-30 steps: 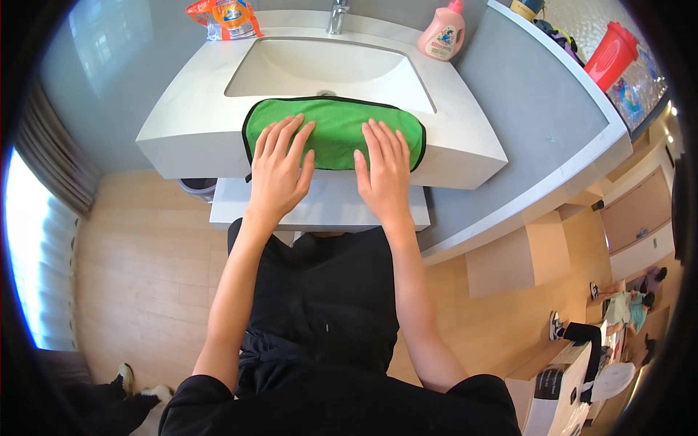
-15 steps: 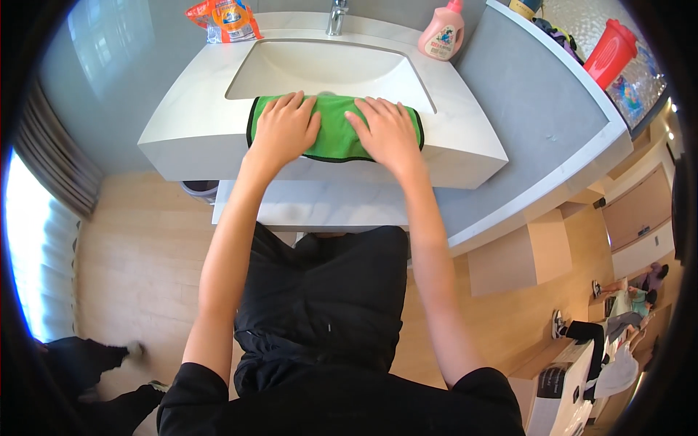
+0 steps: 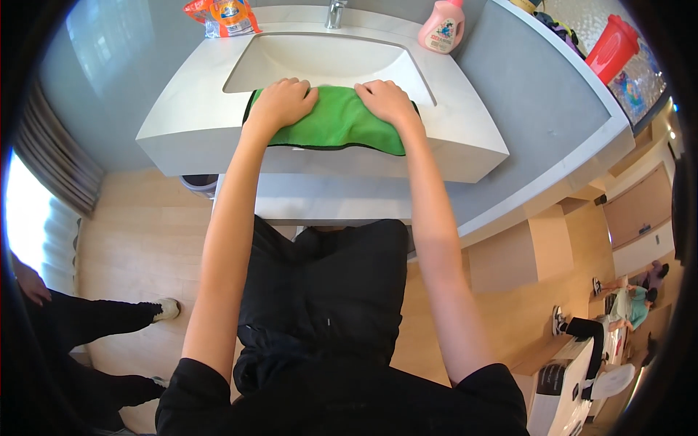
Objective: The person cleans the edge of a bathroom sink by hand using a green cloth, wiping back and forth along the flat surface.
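Observation:
A green cloth with black edging lies over the front rim of the white sink counter, its near edge hanging down the front face. My left hand grips the cloth's left part, fingers curled over its far edge. On the right part, my right hand is closed in the same way, with its fingertips bent down out of sight. Bare cloth shows between the two hands. Just beyond them is the basin.
A chrome faucet stands behind the basin. An orange detergent bag sits at the back left, a pink bottle at the back right. A grey partition borders the right side. At lower left, another person's legs show.
My fingers, stretched flat over the cloth before, are now curled into it. The cloth's near edge has shifted and rumpled. At left, the other person's foot has come further in.

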Action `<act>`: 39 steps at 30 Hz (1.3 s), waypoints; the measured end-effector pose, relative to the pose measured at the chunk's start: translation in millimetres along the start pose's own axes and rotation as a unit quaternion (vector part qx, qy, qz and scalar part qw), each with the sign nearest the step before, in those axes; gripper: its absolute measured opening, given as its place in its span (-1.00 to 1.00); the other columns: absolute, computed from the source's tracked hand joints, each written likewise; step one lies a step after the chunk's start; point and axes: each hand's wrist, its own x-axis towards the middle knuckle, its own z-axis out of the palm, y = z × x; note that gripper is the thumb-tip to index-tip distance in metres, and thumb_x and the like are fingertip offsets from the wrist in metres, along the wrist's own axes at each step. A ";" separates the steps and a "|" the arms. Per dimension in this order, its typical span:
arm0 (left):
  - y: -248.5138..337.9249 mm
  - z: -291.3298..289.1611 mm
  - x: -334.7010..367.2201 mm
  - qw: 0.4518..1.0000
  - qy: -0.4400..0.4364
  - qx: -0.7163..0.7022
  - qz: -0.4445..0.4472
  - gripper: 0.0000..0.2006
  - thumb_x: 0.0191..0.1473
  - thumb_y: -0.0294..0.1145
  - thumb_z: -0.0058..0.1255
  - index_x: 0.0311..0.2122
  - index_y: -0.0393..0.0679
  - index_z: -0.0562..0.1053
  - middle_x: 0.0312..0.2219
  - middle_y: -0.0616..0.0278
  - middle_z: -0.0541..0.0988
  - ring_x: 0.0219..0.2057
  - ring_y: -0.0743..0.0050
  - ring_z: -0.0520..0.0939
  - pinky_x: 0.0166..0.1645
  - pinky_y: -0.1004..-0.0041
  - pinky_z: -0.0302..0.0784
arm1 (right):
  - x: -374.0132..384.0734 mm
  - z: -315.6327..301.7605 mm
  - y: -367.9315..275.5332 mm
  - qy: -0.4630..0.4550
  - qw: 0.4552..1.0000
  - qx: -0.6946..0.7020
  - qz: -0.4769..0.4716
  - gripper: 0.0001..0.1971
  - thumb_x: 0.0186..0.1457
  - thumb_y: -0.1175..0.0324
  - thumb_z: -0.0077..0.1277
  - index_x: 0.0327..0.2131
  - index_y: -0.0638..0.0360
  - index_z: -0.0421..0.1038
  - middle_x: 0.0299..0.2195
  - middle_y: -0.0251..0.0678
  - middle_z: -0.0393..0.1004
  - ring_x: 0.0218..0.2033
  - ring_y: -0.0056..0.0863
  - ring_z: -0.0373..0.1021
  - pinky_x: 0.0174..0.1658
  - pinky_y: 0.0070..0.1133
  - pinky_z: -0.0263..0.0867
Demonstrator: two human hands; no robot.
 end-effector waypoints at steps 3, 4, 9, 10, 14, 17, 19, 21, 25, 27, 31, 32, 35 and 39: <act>5.3 -4.7 -3.1 1.000 0.017 0.020 0.003 -0.58 0.26 -0.10 -0.20 -0.30 -0.25 0.57 -0.30 -0.08 0.64 -0.17 -0.14 0.62 0.01 0.05 0.50 | -11.6 3.6 -0.3 0.054 0.998 -0.006 -0.019 -0.56 0.25 0.02 -0.16 -0.22 0.11 0.63 -0.22 0.00 0.60 -0.14 -0.01 0.52 0.00 -0.23 0.42; 7.1 -6.1 -4.6 1.000 0.005 0.028 0.004 -0.61 0.27 -0.12 -0.19 -0.26 -0.24 0.55 -0.28 -0.07 0.63 -0.16 -0.13 0.60 0.01 0.06 0.48 | -15.7 3.8 -0.5 0.072 0.997 -0.005 -0.029 -0.57 0.25 0.04 -0.16 -0.24 0.14 0.62 -0.23 -0.01 0.60 -0.15 -0.01 0.52 -0.01 -0.23 0.42; 14.3 -9.8 -12.0 1.000 0.010 0.025 0.013 -0.66 0.27 -0.17 -0.17 -0.21 -0.23 0.53 -0.26 -0.04 0.60 -0.15 -0.12 0.58 0.00 0.07 0.47 | -25.7 8.0 3.2 0.139 0.988 -0.001 -0.068 -0.62 0.25 0.14 -0.14 -0.34 0.21 0.59 -0.27 -0.04 0.60 -0.20 -0.01 0.51 -0.07 -0.21 0.43; 15.4 -11.2 -13.1 1.000 0.012 0.025 0.006 -0.67 0.27 -0.18 -0.17 -0.21 -0.23 0.53 -0.26 -0.03 0.60 -0.15 -0.11 0.58 0.00 0.08 0.47 | -27.7 8.7 2.8 0.161 0.984 0.000 -0.078 -0.65 0.24 0.18 -0.12 -0.36 0.23 0.57 -0.29 -0.05 0.60 -0.21 -0.02 0.51 -0.09 -0.21 0.43; 18.9 -15.3 -20.0 0.999 0.037 0.026 0.002 -0.68 0.27 -0.19 -0.17 -0.19 -0.21 0.53 -0.28 -0.01 0.60 -0.14 -0.09 0.59 0.00 0.09 0.47 | -36.2 12.7 0.4 0.234 0.965 0.016 -0.118 -0.74 0.19 0.27 -0.06 -0.39 0.23 0.55 -0.35 -0.08 0.59 -0.25 -0.07 0.50 -0.15 -0.24 0.43; 24.5 -17.0 -25.1 0.998 0.056 0.026 -0.004 -0.71 0.26 -0.22 -0.15 -0.18 -0.19 0.53 -0.27 0.04 0.59 -0.13 -0.03 0.59 0.02 0.12 0.46 | -49.2 16.5 -1.4 0.288 0.946 -0.013 -0.147 -0.79 0.17 0.31 -0.02 -0.38 0.22 0.54 -0.34 -0.17 0.60 -0.24 -0.17 0.50 -0.15 -0.28 0.42; 27.7 -15.1 -34.7 0.993 0.107 0.041 0.022 -0.74 0.24 -0.26 -0.12 -0.15 -0.17 0.54 -0.24 0.07 0.59 -0.13 0.01 0.59 0.04 0.13 0.45 | -65.0 26.1 -5.4 0.323 0.932 -0.013 -0.164 -0.79 0.17 0.32 -0.01 -0.31 0.23 0.55 -0.27 -0.19 0.60 -0.18 -0.20 0.49 -0.08 -0.29 0.40; 34.7 -14.1 -52.4 0.985 0.158 0.057 0.048 -0.75 0.23 -0.29 -0.09 -0.12 -0.16 0.54 -0.22 0.10 0.59 -0.12 0.05 0.58 0.06 0.14 0.44 | -84.2 37.7 -8.3 0.358 0.916 -0.011 -0.181 -0.78 0.17 0.32 0.00 -0.25 0.25 0.56 -0.21 -0.21 0.60 -0.12 -0.22 0.49 -0.02 -0.30 0.37; 64.2 -11.9 -107.0 0.972 0.227 0.031 0.059 -0.66 0.17 -0.38 -0.02 0.06 -0.14 0.50 -0.04 0.10 0.54 0.04 0.04 0.51 0.18 0.14 0.36 | -127.0 61.2 -6.7 0.377 0.907 -0.032 -0.185 -0.58 0.22 0.29 -0.01 0.09 0.31 0.41 0.11 -0.10 0.44 0.19 -0.15 0.30 0.29 -0.19 0.08; 70.8 -16.3 -120.7 0.971 0.232 0.022 0.057 -0.61 0.16 -0.40 0.00 0.11 -0.14 0.48 0.02 0.09 0.52 0.10 0.01 0.48 0.22 0.12 0.33 | -137.4 60.6 -13.6 0.374 0.910 -0.033 -0.173 -0.57 0.24 0.26 -0.02 0.11 0.31 0.39 0.13 -0.11 0.41 0.21 -0.13 0.28 0.33 -0.17 0.04; 70.5 -24.0 -122.1 0.976 0.213 0.005 0.039 -0.60 0.16 -0.41 0.03 0.12 -0.15 0.47 0.09 0.07 0.50 0.17 0.00 0.45 0.26 0.12 0.30 | -138.5 46.7 -19.0 0.339 0.926 0.003 -0.164 -0.55 0.30 0.15 -0.05 0.08 0.32 0.42 0.12 -0.06 0.44 0.21 -0.09 0.28 0.34 -0.17 0.04; 69.3 -25.0 -119.5 0.977 0.208 0.015 0.040 -0.62 0.17 -0.40 0.02 0.11 -0.15 0.48 0.08 0.07 0.51 0.16 0.01 0.46 0.26 0.13 0.31 | -137.7 43.7 -20.9 0.337 0.927 0.003 -0.163 -0.55 0.30 0.15 -0.05 0.08 0.32 0.42 0.12 -0.06 0.44 0.21 -0.09 0.28 0.34 -0.17 0.04; 67.7 -27.2 -107.5 0.979 0.196 0.033 0.036 -0.67 0.21 -0.33 0.02 0.05 -0.18 0.51 0.05 0.06 0.57 0.13 0.02 0.51 0.24 0.15 0.35 | -132.7 39.5 -23.4 0.313 0.940 0.002 -0.137 -0.50 0.32 0.06 -0.07 0.06 0.35 0.45 0.11 -0.03 0.46 0.21 -0.10 0.30 0.33 -0.21 0.07; 48.4 -21.3 -78.4 0.987 0.152 0.045 0.019 -0.65 0.24 -0.25 -0.02 0.06 -0.17 0.52 0.05 0.03 0.57 0.14 0.02 0.52 0.22 0.18 0.38 | -101.0 36.2 -19.0 0.285 0.950 -0.019 -0.127 -0.39 0.33 -0.10 -0.15 0.06 0.33 0.46 0.13 -0.02 0.45 0.21 -0.13 0.32 0.30 -0.25 0.13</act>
